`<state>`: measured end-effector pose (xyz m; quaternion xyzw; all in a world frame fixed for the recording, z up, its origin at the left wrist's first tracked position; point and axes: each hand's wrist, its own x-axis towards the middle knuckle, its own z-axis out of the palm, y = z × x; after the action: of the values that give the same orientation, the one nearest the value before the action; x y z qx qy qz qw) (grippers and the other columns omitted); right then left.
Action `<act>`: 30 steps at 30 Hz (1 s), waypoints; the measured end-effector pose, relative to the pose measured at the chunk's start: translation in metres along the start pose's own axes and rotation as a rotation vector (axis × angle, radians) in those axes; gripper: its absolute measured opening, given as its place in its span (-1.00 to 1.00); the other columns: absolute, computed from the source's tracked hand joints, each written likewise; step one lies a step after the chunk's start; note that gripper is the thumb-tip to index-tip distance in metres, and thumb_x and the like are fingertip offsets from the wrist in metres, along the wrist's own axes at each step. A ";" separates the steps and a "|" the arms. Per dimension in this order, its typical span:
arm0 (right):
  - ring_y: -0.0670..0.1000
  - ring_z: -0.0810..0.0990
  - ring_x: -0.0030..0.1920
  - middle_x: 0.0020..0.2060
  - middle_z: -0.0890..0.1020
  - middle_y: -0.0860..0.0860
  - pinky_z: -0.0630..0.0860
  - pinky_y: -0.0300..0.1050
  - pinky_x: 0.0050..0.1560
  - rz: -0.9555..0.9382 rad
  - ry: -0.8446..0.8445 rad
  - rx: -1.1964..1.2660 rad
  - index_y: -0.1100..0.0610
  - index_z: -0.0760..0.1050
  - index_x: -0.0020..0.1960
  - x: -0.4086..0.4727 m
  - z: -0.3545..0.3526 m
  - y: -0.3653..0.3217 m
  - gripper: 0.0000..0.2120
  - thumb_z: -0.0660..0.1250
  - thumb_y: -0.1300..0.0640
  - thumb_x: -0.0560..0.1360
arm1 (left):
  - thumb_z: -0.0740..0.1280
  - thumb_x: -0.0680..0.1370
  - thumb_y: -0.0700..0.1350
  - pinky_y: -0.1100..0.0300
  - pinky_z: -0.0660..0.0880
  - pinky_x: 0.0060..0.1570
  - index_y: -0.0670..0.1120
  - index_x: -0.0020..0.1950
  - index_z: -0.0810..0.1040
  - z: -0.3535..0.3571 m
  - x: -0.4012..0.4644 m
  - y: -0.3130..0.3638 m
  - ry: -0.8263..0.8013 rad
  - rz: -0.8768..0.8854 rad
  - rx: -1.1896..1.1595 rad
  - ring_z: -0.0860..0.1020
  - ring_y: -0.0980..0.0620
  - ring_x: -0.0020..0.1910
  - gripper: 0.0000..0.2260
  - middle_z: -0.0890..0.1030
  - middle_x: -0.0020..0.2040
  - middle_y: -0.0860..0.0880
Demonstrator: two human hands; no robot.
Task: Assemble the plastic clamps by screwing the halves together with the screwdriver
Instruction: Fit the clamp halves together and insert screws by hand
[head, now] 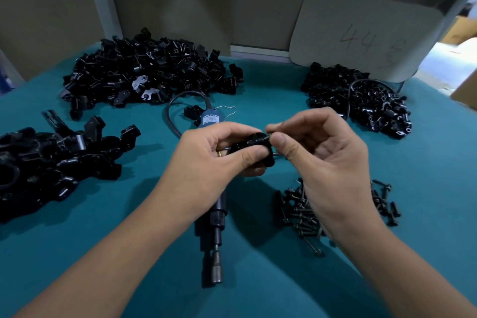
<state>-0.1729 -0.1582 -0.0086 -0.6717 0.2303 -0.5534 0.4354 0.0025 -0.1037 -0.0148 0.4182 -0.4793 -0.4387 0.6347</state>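
Above one screwdriver [215, 230], two hands [214, 155] [320, 160] grip one clamp [254, 146].

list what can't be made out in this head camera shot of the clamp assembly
- Black plastic clamp held in the left hand: head view, its joint is covered by both hands' fingers.
- Small screw at the right hand fingertips: mostly hidden, too small to confirm seating.
- Grey-and-blue electric screwdriver: its middle lies under the hands.
- Left pile of black assembled clamps: cut off by the frame edge.
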 end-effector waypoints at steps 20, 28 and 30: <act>0.04 0.52 0.13 -0.02 0.64 -0.11 0.52 0.10 0.20 0.223 -0.245 -1.282 -0.10 0.69 0.09 0.025 -0.047 0.021 -0.85 0.54 -0.08 0.55 | 0.51 0.47 -0.22 0.04 0.71 0.02 -0.30 0.18 0.61 0.000 0.001 0.012 0.110 -0.044 -0.293 0.74 -0.35 0.03 -0.68 0.74 0.06 -0.31; -0.03 0.55 -0.04 -0.14 0.65 -0.15 0.40 -0.10 -0.03 0.185 -0.205 -0.987 -0.02 0.50 0.11 0.025 -0.050 0.027 -0.80 0.49 0.15 0.60 | 0.38 0.62 -0.16 0.14 0.70 -0.04 -0.26 0.17 0.59 -0.001 -0.002 0.017 -0.004 -0.099 -0.477 0.72 -0.39 0.08 -0.80 0.69 0.19 -0.34; -0.08 0.61 -0.09 -0.14 0.68 -0.11 0.49 -0.26 -0.03 0.180 -0.079 -0.557 -0.02 0.61 0.15 0.025 -0.048 0.018 -0.81 0.48 0.21 0.61 | 0.32 0.66 -0.10 0.14 0.70 -0.10 -0.28 0.22 0.55 -0.001 -0.004 0.018 -0.035 -0.116 -0.476 0.74 -0.34 0.00 -0.74 0.69 0.18 -0.35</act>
<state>-0.2083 -0.2031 -0.0103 -0.7631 0.4150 -0.4016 0.2902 0.0055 -0.0955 0.0013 0.2761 -0.3485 -0.5822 0.6807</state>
